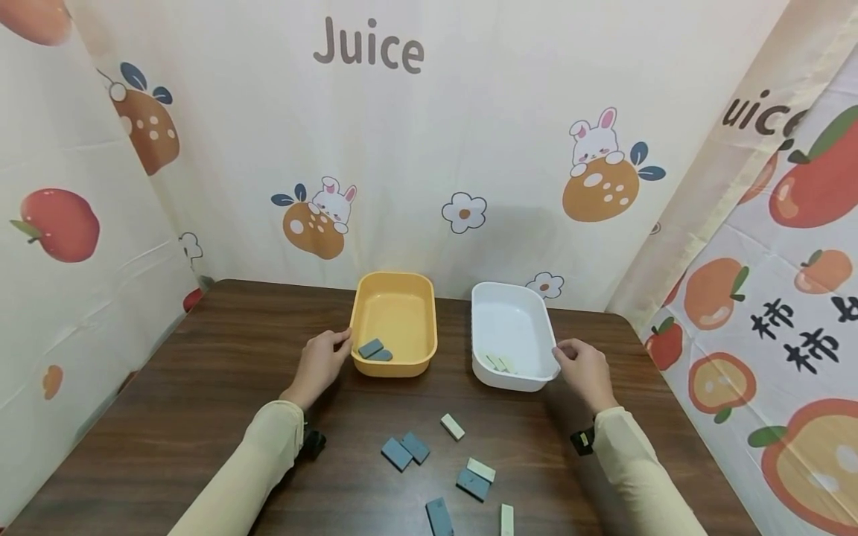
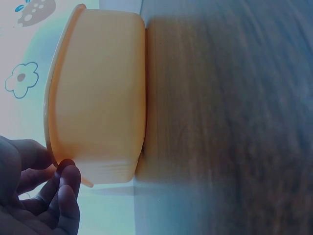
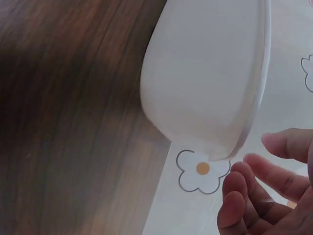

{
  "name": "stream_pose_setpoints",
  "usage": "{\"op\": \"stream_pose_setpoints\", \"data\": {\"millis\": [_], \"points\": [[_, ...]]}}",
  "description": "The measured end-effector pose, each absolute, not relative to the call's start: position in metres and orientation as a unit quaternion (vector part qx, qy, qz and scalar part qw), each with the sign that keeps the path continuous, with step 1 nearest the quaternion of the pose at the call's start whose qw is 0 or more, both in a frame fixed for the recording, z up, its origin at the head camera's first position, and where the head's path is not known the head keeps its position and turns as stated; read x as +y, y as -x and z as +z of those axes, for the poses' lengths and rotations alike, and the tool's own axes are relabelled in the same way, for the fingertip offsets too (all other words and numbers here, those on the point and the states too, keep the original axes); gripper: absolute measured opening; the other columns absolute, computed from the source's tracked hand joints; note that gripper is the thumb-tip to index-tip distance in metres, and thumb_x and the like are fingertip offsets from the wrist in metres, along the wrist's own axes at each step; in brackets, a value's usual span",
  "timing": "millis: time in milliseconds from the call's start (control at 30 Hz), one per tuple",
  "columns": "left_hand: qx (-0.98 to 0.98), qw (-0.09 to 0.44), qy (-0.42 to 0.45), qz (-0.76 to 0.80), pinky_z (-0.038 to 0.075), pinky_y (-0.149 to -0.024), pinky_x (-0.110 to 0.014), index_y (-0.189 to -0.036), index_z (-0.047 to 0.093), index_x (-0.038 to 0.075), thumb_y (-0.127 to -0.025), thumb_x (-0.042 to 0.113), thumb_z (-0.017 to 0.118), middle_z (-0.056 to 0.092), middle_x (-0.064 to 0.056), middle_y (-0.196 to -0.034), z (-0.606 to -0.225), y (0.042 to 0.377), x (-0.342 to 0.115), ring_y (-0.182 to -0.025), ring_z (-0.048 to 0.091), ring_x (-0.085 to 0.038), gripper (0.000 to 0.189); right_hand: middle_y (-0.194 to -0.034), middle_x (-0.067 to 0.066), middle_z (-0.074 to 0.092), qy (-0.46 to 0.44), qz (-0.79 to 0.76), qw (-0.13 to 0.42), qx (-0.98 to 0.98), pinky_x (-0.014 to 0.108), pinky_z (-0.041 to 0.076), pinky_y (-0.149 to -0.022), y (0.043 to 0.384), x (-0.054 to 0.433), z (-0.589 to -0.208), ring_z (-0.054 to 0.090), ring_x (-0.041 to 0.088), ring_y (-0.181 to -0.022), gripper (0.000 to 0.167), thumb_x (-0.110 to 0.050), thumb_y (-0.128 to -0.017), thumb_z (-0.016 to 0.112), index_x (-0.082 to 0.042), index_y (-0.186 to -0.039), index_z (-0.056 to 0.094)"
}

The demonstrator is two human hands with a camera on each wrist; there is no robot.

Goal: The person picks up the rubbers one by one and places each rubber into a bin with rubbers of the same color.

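My left hand (image 1: 320,365) pinches the rim of a yellow plastic bin (image 1: 425,361) at its left side, thumb and fingertips at the edge in the left wrist view. Two blue-grey blocks (image 1: 371,348) lie in that bin's near left corner. To the right stands a white plastic bin (image 1: 512,381) with a few pale cream blocks (image 1: 497,362) in its near end. Beside its near right corner is my right hand (image 1: 585,370), fingers loosely bent. Thumb and forefinger stand apart near the rim in the right wrist view.
In front of the bins, several blue-grey blocks (image 1: 397,454) and cream blocks (image 1: 452,426) lie scattered on the dark wooden table (image 1: 201,387). One cream block (image 1: 481,469) overlaps a blue-grey block (image 1: 473,485). A fruit-printed curtain (image 1: 415,134) hangs behind the table.
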State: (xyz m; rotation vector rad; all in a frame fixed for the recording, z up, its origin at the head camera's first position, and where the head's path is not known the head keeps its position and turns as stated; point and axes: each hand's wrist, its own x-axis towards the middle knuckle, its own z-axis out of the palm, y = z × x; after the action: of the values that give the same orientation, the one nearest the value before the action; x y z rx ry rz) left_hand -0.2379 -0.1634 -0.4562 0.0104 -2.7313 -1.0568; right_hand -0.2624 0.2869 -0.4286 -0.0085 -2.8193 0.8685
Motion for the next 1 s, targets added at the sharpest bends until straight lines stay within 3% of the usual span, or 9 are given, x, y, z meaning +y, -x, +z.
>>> {"op": "stream_pose_setpoints", "data": {"millis": [467,633,767,1000], "points": [[-0.928,0.107,0.003,-0.357,0.042,-0.062,-0.030,-0.127,0.063,0.002,-0.096,0.017,0.060,0.068,-0.018,-0.102,-0.456,0.238,-0.164,-0.071,0.052,-0.022,0.035,-0.098,0.021,0.071,0.028,0.271,0.059,-0.960,0.031,0.044,-0.064,0.257,0.297,-0.438,0.060,0.026,-0.079,0.038,-0.025,-0.098,0.053,0.007,-0.112,0.068],[-0.929,0.108,0.010,-0.354,0.053,-0.076,-0.042,-0.127,0.063,0.000,-0.096,0.017,0.059,0.068,-0.021,-0.113,-0.457,0.239,-0.165,-0.092,0.065,-0.031,0.035,-0.101,0.023,0.070,0.027,0.282,0.049,-0.958,0.033,0.046,-0.067,0.257,0.296,-0.440,0.061,0.028,-0.082,0.036,-0.022,-0.097,0.053,0.007,-0.110,0.069],[-0.930,0.115,0.015,-0.348,0.052,-0.084,-0.048,-0.126,0.064,0.000,-0.096,0.017,0.059,0.067,-0.022,-0.118,-0.458,0.240,-0.166,-0.103,0.065,-0.036,0.035,-0.109,0.026,0.069,0.026,0.298,0.028,-0.954,0.037,0.050,-0.070,0.256,0.298,-0.443,0.062,0.028,-0.087,0.039,-0.024,-0.098,0.051,0.008,-0.113,0.068],[-0.930,0.112,0.011,-0.350,0.049,-0.071,-0.037,-0.126,0.064,0.001,-0.096,0.018,0.059,0.071,-0.015,-0.105,-0.459,0.241,-0.167,-0.081,0.060,-0.023,0.035,-0.090,0.020,0.070,0.035,0.346,0.001,-0.938,0.029,0.048,-0.061,0.255,0.300,-0.446,0.063,0.018,-0.072,0.042,-0.026,-0.100,0.048,0.009,-0.116,0.066]]}}
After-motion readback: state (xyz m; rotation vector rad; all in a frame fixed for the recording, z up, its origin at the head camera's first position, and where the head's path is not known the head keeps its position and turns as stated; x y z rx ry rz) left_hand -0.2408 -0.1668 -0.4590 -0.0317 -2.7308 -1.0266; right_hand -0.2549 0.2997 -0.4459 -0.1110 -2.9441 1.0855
